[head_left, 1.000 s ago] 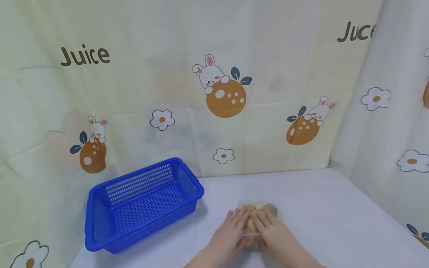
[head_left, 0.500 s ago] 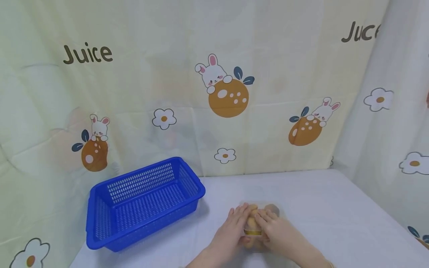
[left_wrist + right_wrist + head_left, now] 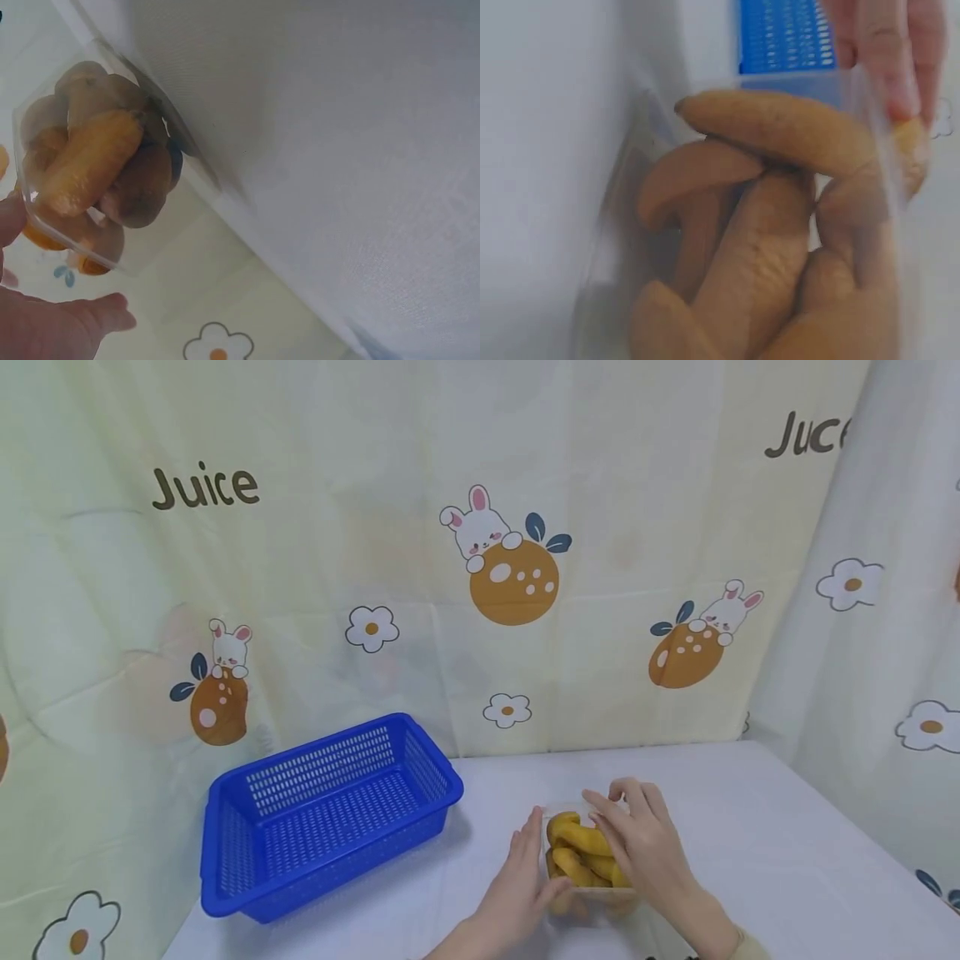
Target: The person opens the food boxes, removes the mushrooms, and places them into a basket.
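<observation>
A clear plastic box [image 3: 585, 896] stands at the front of the white table, filled with yellow-brown, curved pieces [image 3: 581, 839]. One looks mushroom-shaped in the right wrist view, among longer, rounded pieces [image 3: 754, 255]. My left hand [image 3: 517, 885] lies along the box's left side, fingers straight and thumb toward the front rim. In the left wrist view that hand [image 3: 52, 322] shows below the box. My right hand [image 3: 645, 831] is over the box's back right part, fingers bent and fingertips above the pieces. I cannot tell whether it holds a clear lid.
A blue perforated basket [image 3: 442, 793] stands to the left of the box, with nothing in it. Behind the table hangs a pale curtain [image 3: 405, 693] printed with rabbits, oranges and flowers. Another curtain [image 3: 832, 668] borders the right side.
Both hands lay flat on top of the box. The right hand has risen and moved back and right; the left has spread to the left side. The pieces show a brighter yellow.
</observation>
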### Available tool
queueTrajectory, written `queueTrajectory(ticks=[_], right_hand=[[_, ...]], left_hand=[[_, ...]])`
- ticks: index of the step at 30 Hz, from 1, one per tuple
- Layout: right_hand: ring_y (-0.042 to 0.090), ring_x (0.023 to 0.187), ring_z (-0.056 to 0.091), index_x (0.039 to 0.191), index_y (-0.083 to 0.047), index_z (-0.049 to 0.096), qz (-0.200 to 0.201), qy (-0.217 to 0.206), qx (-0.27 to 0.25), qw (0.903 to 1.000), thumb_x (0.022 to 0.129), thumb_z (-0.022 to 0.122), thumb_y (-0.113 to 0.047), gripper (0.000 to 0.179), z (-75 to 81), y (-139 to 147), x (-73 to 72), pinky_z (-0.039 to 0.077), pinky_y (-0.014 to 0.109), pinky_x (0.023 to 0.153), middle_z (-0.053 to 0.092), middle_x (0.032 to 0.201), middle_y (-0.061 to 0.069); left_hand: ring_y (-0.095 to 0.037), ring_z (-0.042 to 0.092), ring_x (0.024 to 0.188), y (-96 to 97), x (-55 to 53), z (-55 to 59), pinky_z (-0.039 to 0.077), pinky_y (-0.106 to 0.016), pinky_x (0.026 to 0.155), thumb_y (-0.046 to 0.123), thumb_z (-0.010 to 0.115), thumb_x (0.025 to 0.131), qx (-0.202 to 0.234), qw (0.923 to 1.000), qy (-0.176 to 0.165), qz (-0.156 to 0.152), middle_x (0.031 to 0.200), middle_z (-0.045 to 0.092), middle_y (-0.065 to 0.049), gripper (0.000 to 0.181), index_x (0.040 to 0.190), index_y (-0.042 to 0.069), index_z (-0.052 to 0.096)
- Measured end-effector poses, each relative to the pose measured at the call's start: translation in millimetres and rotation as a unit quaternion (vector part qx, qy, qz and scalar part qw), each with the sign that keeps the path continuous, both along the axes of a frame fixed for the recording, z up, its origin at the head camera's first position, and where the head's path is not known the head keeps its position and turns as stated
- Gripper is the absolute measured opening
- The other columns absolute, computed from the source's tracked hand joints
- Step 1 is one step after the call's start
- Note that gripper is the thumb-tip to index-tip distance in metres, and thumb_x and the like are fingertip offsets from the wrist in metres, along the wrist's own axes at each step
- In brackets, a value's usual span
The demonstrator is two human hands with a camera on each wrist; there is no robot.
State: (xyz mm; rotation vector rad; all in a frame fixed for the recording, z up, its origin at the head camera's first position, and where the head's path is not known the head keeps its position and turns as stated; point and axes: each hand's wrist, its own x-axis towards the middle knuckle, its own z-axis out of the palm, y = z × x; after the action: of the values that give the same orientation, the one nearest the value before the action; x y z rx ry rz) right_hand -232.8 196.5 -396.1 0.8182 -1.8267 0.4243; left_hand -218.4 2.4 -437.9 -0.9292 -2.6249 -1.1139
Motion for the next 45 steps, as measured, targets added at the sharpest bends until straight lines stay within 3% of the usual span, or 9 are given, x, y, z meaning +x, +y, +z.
queueTrajectory(ticks=[5,10,16,21,26,29,36,39,45], right_hand=[[0.028,0.069,0.033,0.092,0.002,0.068,-0.053,0.071,-0.02,0.9959,0.099,0.042,-0.019,0.034,1.2,-6,-23.2,0.027,0.035,0.061,0.042,0.078,0.012],[0.033,0.072,0.036,0.101,0.009,0.06,-0.074,0.045,-0.053,0.9948,0.08,0.057,0.007,0.022,1.8,-3,-39.7,0.028,0.043,0.063,0.045,0.079,0.017],[0.037,0.077,0.051,0.114,0.012,0.052,-0.113,-0.117,-0.078,0.9835,0.072,0.057,0.014,0.042,-8.0,7,-41.0,0.042,0.048,0.077,0.06,0.088,0.018],[0.052,0.095,0.054,0.101,0.006,0.064,-0.135,-0.296,-0.047,0.9445,0.084,0.057,0.002,0.019,-18.0,15,-29.6,0.044,0.06,0.081,0.067,0.083,0.016],[0.044,0.094,0.059,0.102,0.004,0.066,-0.114,-0.358,-0.014,0.9266,0.089,0.057,-0.005,0.018,-20.1,21,-24.9,0.038,0.06,0.09,0.068,0.086,0.014],[0.038,0.095,0.06,0.108,0.006,0.063,-0.089,-0.371,-0.001,0.9243,0.09,0.057,-0.008,0.023,-19.8,23,-22.6,0.032,0.058,0.097,0.067,0.096,0.016],[0.054,0.108,0.045,0.119,0.007,0.056,-0.028,-0.374,-0.021,0.9267,0.09,0.06,-0.013,0.035,-18.8,28,-5.0,0.029,0.067,0.092,0.061,0.113,0.021],[0.045,0.111,0.049,0.121,0.008,0.054,-0.006,-0.369,-0.022,0.9292,0.087,0.065,-0.016,0.044,-17.6,28,4.6,0.028,0.064,0.095,0.058,0.117,0.022],[0.042,0.116,0.046,0.128,0.01,0.046,0.008,-0.397,-0.024,0.9173,0.078,0.074,-0.026,0.068,-16.9,28,21.0,0.026,0.062,0.096,0.05,0.127,0.025]], left_hand=[[-0.042,0.026,0.129,1.7,2.8,2.0,0.031,-0.05,0.101,0.041,0.049,0.092,0.008,0.9992,-0.037,0.01,0.146,0.025,-0.018,0.075,0.145,0.002,0.013],[-0.043,0.027,0.129,4.1,3.9,1.9,0.031,-0.049,0.102,0.035,0.05,0.093,0.012,0.9993,-0.036,0.0,0.145,0.029,-0.016,0.067,0.142,0.002,0.019],[-0.044,0.028,0.127,5.6,5.1,0.0,0.033,-0.049,0.1,0.037,0.048,0.093,0.01,0.9996,-0.027,-0.002,0.143,0.031,-0.017,0.068,0.143,0.002,0.018],[-0.045,0.028,0.127,5.0,6.0,3.1,0.034,-0.05,0.099,0.036,0.048,0.093,0.002,0.9995,-0.031,0.001,0.144,0.031,-0.017,0.067,0.143,0.003,0.018],[-0.04,0.028,0.129,4.4,5.9,7.5,0.03,-0.049,0.102,0.031,0.052,0.093,0.009,0.9996,-0.025,-0.008,0.144,0.029,-0.016,0.065,0.142,0.003,0.019],[-0.037,0.028,0.13,4.7,4.6,8.8,0.028,-0.048,0.103,0.028,0.053,0.093,0.015,0.9997,-0.015,-0.015,0.145,0.028,-0.016,0.064,0.142,0.002,0.02],[-0.034,0.03,0.13,2.6,0.2,9.4,0.029,-0.047,0.103,0.025,0.058,0.091,0.022,0.9992,-0.03,-0.012,0.145,0.029,-0.013,0.062,0.14,0.004,0.027],[-0.029,0.032,0.13,0.3,-2.8,10.9,0.029,-0.044,0.104,0.018,0.062,0.088,0.044,0.9983,-0.038,-0.009,0.144,0.033,-0.013,0.061,0.138,0.006,0.03],[-0.029,0.036,0.128,1.3,-9.6,14.5,0.032,-0.041,0.103,0.0,0.062,0.085,0.055,0.9983,0.01,-0.017,0.14,0.038,-0.016,0.052,0.131,0.0,0.039]])
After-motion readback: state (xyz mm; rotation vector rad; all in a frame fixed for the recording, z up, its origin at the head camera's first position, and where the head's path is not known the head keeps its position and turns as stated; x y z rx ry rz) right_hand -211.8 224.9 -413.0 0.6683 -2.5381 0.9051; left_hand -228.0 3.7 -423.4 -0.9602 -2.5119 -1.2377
